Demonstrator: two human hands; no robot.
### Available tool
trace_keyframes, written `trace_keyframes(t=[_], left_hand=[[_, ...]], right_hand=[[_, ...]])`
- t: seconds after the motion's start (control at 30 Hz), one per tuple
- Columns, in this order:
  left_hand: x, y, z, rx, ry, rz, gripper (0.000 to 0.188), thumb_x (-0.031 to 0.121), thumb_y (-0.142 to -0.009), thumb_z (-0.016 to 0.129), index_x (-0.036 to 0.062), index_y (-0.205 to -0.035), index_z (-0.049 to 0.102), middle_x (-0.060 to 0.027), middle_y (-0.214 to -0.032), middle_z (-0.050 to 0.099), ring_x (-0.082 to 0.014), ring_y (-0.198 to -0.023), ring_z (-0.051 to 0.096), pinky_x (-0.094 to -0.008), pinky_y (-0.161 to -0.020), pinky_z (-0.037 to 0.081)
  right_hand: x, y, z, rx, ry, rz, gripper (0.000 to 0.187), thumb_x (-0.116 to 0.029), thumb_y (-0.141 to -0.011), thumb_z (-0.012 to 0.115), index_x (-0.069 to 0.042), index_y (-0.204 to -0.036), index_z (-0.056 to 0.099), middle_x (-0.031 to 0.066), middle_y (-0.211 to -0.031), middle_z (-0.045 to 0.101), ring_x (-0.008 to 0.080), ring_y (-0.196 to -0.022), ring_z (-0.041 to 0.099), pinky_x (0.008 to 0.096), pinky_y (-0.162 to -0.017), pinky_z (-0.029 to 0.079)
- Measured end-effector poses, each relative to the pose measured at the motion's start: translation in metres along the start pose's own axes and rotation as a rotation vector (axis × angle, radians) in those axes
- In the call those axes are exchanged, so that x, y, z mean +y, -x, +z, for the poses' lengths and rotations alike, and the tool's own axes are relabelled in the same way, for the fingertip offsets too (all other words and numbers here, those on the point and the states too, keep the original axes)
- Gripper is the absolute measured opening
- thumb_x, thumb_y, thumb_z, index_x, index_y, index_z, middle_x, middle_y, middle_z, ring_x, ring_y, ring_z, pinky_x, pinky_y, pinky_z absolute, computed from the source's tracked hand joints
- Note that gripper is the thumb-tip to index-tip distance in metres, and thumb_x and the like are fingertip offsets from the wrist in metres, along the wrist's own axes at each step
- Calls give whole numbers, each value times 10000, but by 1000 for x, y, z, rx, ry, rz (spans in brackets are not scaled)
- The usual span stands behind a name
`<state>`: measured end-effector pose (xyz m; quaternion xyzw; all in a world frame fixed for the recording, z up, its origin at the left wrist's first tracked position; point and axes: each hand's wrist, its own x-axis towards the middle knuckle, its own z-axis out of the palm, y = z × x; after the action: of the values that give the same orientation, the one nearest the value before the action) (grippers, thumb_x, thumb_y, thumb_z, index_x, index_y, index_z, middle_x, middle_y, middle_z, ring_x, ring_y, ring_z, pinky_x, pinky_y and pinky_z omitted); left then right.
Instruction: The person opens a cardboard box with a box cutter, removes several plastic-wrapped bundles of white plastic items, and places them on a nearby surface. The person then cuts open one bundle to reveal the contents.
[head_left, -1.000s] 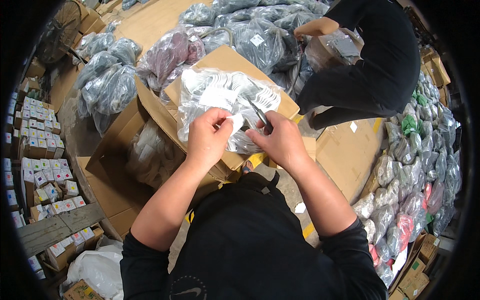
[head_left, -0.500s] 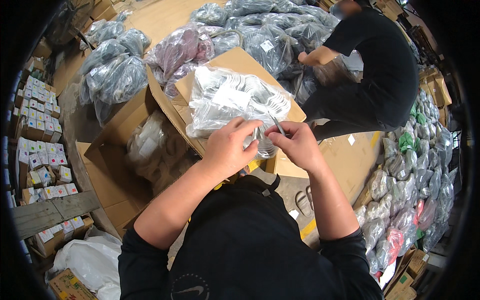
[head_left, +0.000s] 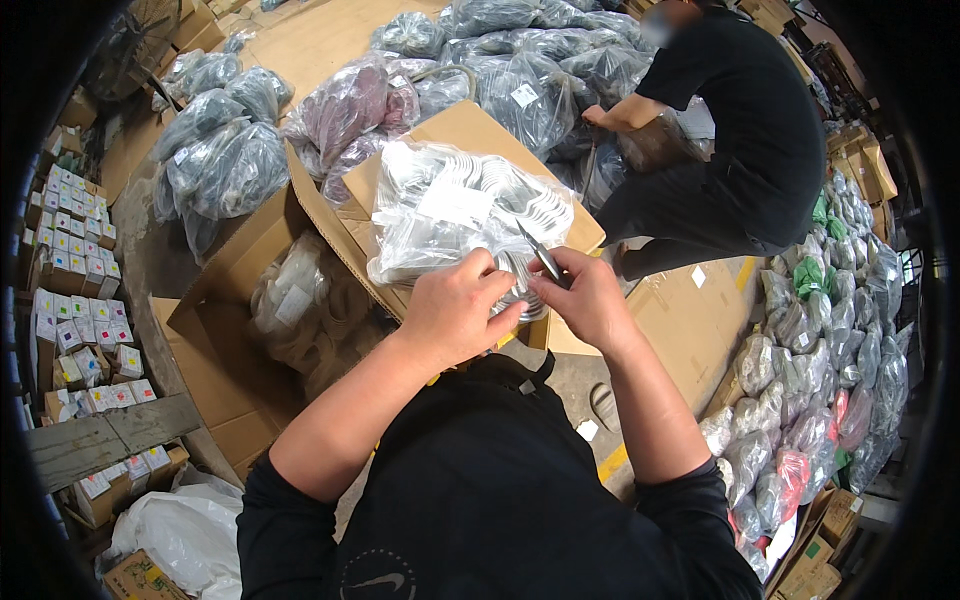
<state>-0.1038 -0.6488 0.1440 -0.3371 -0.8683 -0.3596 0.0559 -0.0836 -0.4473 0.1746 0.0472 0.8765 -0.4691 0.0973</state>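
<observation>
A clear plastic bag [head_left: 455,205] of nested whitish curved pieces, with a white label on it, lies on a cardboard box [head_left: 478,125] in front of me. My left hand [head_left: 458,310] is at the bag's near edge, with thumb and forefinger apart. Just right of it, my right hand [head_left: 585,300] grips a slim dark tool [head_left: 546,262] with a pointed metal tip. That tip points up and away, over the bag's near right part. The tool's exact kind is unclear.
Left of the bag, an open carton [head_left: 225,390] holds plastic-wrapped goods. Another person [head_left: 745,150] in black bends over filled bags [head_left: 525,95] at the back right. Small white boxes [head_left: 85,240] line the left; more bagged goods [head_left: 800,400] cover the right.
My left fingers have drawn back and curled a little. The tool in my right hand has tilted further left, showing more of its dark body. The whole view has shifted slightly.
</observation>
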Motion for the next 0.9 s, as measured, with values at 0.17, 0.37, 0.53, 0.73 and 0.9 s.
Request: trace_keyframes(t=[0.17, 0.37, 0.53, 0.73, 0.9], left_hand=[[4, -4, 8, 54, -81, -64, 203, 262, -752, 769, 118, -854, 670, -51, -811, 563, -265, -640, 632, -387, -555, 508], [5, -6, 16, 82, -51, -84, 159, 207, -756, 748, 121, -861, 665, -57, -804, 562, -296, -649, 629, -406, -557, 504], [3, -1, 13, 69, 1, -78, 205, 184, -751, 739, 100, -930, 685, -70, -835, 573, -290, -695, 629, -402, -591, 507], [4, 4, 11, 44, 19, -95, 238, 170, -758, 740, 83, -975, 696, -67, -850, 579, -277, -723, 623, -388, -628, 511], [3, 5, 12, 29, -12, -92, 246, 158, -755, 740, 84, -986, 698, -68, -862, 583, -276, -744, 630, -390, -640, 516]], right_hand=[[2, -2, 4, 24, -47, 9, 230, -120, -810, 714, 23, -984, 665, 157, -814, 668, 205, -728, 638, 337, -705, 507], [-4, -1, 12, 115, 280, -117, 235, -119, -752, 689, 28, -930, 646, 227, -908, 654, 404, -864, 630, 433, -756, 503], [-7, -2, 6, 83, 210, -75, 257, -176, -759, 703, 17, -928, 683, 206, -869, 657, 364, -780, 636, 395, -706, 498], [-11, -6, 14, 126, 540, -80, 230, -199, -785, 649, 14, -873, 665, 204, -941, 641, 387, -881, 644, 466, -788, 516], [-16, -7, 25, 110, 706, -37, 237, -186, -783, 646, 11, -914, 660, 194, -997, 639, 389, -884, 654, 477, -779, 532]])
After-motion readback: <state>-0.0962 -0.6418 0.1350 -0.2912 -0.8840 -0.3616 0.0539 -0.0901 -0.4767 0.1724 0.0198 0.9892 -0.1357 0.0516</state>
